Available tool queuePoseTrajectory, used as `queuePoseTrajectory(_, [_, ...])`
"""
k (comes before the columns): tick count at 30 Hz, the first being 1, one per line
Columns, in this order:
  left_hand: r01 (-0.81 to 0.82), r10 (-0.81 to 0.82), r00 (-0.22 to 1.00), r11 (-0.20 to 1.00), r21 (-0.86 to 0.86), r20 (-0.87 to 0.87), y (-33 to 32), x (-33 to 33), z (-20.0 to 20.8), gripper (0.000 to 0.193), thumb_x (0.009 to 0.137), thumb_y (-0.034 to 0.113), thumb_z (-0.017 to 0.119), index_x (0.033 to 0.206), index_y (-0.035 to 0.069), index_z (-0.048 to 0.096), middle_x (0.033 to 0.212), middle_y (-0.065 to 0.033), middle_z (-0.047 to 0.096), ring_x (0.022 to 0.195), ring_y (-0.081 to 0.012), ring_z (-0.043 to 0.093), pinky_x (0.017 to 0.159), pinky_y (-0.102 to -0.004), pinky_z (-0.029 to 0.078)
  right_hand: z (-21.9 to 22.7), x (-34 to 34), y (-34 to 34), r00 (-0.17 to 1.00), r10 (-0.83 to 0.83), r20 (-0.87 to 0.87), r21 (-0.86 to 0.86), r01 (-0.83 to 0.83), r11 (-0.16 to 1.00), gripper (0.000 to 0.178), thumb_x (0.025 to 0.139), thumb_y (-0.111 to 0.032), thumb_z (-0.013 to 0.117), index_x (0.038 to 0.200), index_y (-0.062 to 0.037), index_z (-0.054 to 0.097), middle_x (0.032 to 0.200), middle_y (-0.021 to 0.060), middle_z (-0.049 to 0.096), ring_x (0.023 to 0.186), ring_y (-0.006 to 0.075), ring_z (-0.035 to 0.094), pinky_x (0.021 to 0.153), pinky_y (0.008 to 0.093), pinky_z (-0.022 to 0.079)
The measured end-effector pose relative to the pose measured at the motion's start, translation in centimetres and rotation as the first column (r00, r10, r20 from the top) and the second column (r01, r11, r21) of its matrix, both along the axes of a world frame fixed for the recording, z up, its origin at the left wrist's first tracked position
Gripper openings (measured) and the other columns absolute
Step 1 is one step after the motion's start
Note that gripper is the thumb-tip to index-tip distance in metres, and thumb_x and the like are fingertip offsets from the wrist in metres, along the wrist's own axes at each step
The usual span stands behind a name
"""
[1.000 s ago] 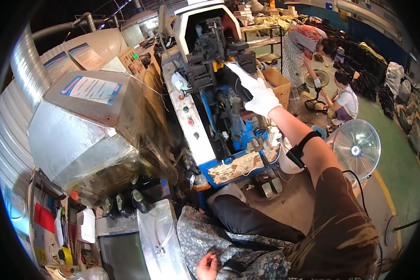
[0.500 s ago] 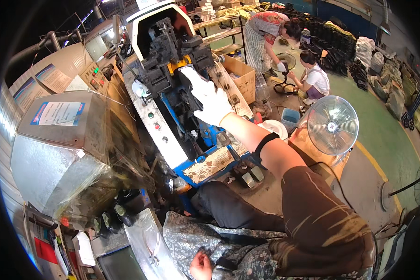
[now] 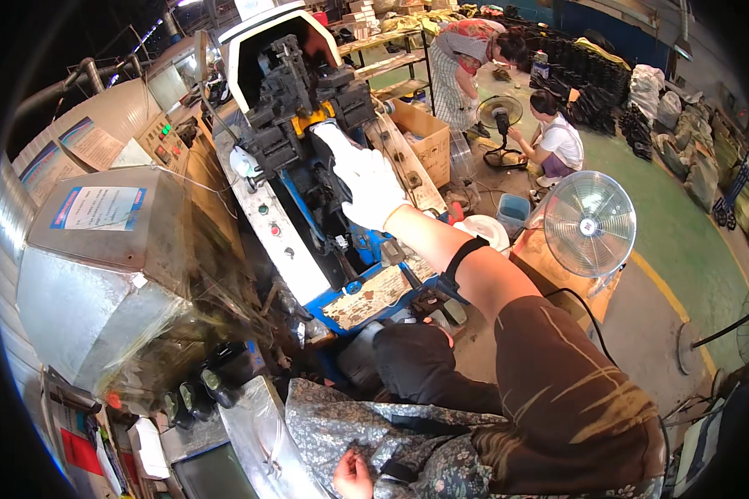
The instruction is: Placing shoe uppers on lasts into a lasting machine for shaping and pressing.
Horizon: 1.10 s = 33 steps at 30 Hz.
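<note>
My right hand (image 3: 368, 185), in a white glove, reaches into the head of a blue and white machine (image 3: 290, 264). It lies along a dark shoe-shaped piece (image 3: 327, 163) and grips its right side; its fingers cover part of the piece. The forward fingers extend toward a yellow part (image 3: 312, 119) between the black clamps (image 3: 280, 147). How the far fingertips meet the piece is hidden. My left hand (image 3: 354, 476) is bare and rests on the flowered cloth (image 3: 333, 420) over my lap. Its fingers are curled, with nothing visible in them.
A metal-hooded unit (image 3: 91, 249) stands left, with dark shoes (image 3: 218, 387) below it. Right of the machine are a cardboard box (image 3: 420, 137), a blue bin (image 3: 514, 209) and a fan (image 3: 589, 224). Two people (image 3: 458, 66) work around another fan (image 3: 499, 116) beyond. Pedals (image 3: 451, 312) are near my legs.
My right hand stays at the dark piece, with only a slight shift. My leg near the pedals has moved, and its knee is now more bent. The view has shifted a little.
</note>
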<state>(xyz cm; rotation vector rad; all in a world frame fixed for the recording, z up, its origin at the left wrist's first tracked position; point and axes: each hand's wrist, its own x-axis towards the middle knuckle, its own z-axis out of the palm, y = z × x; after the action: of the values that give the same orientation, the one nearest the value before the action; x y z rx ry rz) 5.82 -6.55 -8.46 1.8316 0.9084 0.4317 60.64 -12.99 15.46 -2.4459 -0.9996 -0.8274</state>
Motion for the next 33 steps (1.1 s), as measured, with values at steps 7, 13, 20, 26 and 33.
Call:
queuePoseTrajectory(7, [0.064,-0.043,0.985,0.991,0.122,-0.168,-0.8,0.6,2.1,0.025,0.099,0.02,0.063,0.113,0.001,0.068,0.091,-0.0154,0.072,0.077,-0.0276,0.067,0.075,-0.0383,0.054,-1.3,0.7,0.6,0.999,-0.025,0.043,0.058,0.023,0.998,0.068,0.076,-0.035,0.072,0.138,-0.0149,0.054,0.13,0.0216,0.046,0.117,0.0398,0.041,0.102,0.0508,0.036])
queuePoseTrajectory(13, [0.106,-0.028,0.969,0.945,0.309,-0.247,-1.5,1.5,4.4,0.027,0.098,0.026,0.063,0.108,0.001,0.07,0.09,-0.0197,0.072,0.082,-0.0337,0.069,0.076,-0.0419,0.055,-2.0,1.1,0.9,0.998,-0.048,-0.035,0.025,0.049,0.999,0.069,0.077,-0.035,0.071,0.14,-0.0169,0.053,0.135,0.0243,0.043,0.121,0.0424,0.039,0.105,0.0531,0.035])
queuePoseTrajectory(20, [0.124,-0.056,0.968,0.954,0.274,-0.243,-1.6,1.5,4.2,0.029,0.099,0.026,0.062,0.111,0.002,0.07,0.093,-0.0181,0.073,0.082,-0.0316,0.07,0.077,-0.0408,0.055,-2.6,1.2,1.0,0.997,-0.063,0.051,0.054,0.06,0.997,0.07,0.076,-0.037,0.072,0.14,-0.017,0.052,0.138,0.0248,0.042,0.124,0.0442,0.038,0.108,0.0543,0.033])
queuePoseTrajectory(26, [0.129,-0.069,0.967,0.962,0.239,-0.245,-1.3,1.9,5.5,0.029,0.099,0.025,0.062,0.115,0.001,0.067,0.093,-0.0172,0.073,0.081,-0.0299,0.069,0.076,-0.0403,0.055,-1.1,2.0,1.6,0.998,-0.053,-0.047,-0.001,0.053,0.999,0.07,0.076,-0.035,0.072,0.141,-0.0189,0.052,0.134,0.0235,0.042,0.124,0.0428,0.038,0.106,0.0532,0.033])
queuePoseTrajectory(33, [0.095,-0.04,0.963,0.975,0.199,-0.266,-1.2,1.6,3.1,0.023,0.1,0.021,0.061,0.111,0.002,0.066,0.088,-0.0137,0.071,0.077,-0.023,0.066,0.074,-0.0366,0.054,0.4,4.7,4.3,0.996,-0.079,-0.032,0.011,0.08,0.997,0.068,0.074,-0.037,0.074,0.137,-0.0193,0.056,0.127,0.0201,0.045,0.119,0.039,0.042,0.1,0.0482,0.039])
